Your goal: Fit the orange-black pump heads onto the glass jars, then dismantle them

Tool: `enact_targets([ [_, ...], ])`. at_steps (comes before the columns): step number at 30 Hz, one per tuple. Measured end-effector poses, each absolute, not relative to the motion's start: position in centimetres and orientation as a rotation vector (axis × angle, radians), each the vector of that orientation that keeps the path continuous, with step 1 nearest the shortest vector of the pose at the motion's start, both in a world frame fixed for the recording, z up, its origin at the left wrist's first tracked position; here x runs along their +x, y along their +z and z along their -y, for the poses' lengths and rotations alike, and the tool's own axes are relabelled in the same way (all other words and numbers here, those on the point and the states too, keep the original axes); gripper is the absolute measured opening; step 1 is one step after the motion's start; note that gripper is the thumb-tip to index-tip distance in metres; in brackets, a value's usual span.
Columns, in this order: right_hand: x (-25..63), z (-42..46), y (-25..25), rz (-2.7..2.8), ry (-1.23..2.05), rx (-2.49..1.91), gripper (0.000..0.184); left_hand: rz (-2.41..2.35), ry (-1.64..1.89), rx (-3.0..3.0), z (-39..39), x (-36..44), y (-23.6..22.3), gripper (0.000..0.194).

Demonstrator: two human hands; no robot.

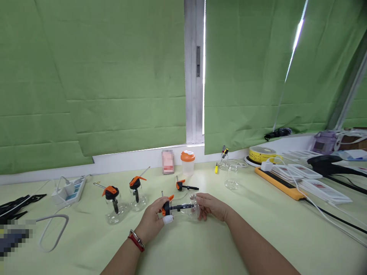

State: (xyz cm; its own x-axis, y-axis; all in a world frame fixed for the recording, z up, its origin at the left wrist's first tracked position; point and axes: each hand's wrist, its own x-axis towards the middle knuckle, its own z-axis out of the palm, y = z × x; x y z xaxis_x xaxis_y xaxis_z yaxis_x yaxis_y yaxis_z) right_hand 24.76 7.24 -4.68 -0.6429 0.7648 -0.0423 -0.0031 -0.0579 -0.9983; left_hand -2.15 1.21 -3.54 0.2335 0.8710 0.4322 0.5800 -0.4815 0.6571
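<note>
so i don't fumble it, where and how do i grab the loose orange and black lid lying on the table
Likely from above, gripping the head: the loose lid lies on its side, that chunkier end at left, its thin black stem pointing right.

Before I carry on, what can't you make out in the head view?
All in the head view:
- Whether the round black-and-orange plastic cap is fully seated on the clear, curved bottle: the left hand covers part, and the join is too small.
- Where the fingertips of the right hand meet the bottle: reflections blur it.
- Print on the pink rectangular box: pixelated.
- The dark grey object lower left: pixelated, cut by the left edge.
</note>
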Motion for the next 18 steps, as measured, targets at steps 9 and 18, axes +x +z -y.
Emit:
enact_targets([
  [9,24.38,-7.65,-5.18,1.659,1.780,-0.870,0.055,-1.336,1.095,2.165,-1.27,-2.08,-3.63,0.043],
  [18,24.39,-7.26,-4.50,1.583,1.697,-0.825,0.053,-1.345,1.112,2.141,-1.18,-2.03,-3.60,0.045],
])
